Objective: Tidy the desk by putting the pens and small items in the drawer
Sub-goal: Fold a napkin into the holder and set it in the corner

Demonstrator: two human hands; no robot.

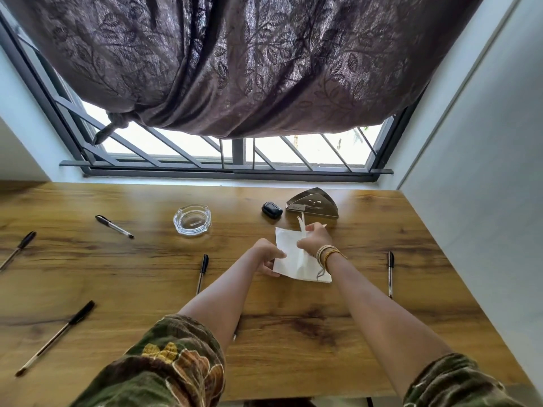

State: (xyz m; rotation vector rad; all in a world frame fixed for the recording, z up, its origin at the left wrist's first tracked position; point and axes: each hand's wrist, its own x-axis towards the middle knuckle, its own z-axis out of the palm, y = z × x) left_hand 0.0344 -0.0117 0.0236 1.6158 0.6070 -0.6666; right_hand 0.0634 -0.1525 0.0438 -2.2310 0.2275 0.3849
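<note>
Five pens lie flat on the desk (293, 333), all uncollected. Far-left pen (17, 249): cap toward the window, axis diagonal, running off the left edge. Upper-left pen (114, 226): cap at upper left, tip at lower right, beside the ashtray (192, 220). Near-left pen (55, 338): cap at upper right, tip toward the near-left corner, long diagonal. Centre pen (202, 273): nearly straight front-to-back, cap toward the window, lower end hidden by the left forearm. Right pen (390, 274): also front-to-back, cap toward the window, alone on the right side.

Tissues (289, 254), white, lie mid-desk between the hands, near the steel holder (312, 202). The holder carries a small engraved mark, too small to read. Black case (271, 209) sits just left of the holder, no legible writing.

Left hand (269, 258): arm reaching forward, fingers curled, pinching the tissues' left edge. Right hand (315, 238): arm extended, bangles at the wrist, fingers closed on a raised fold of the tissues, lifting it off the stack.
</note>
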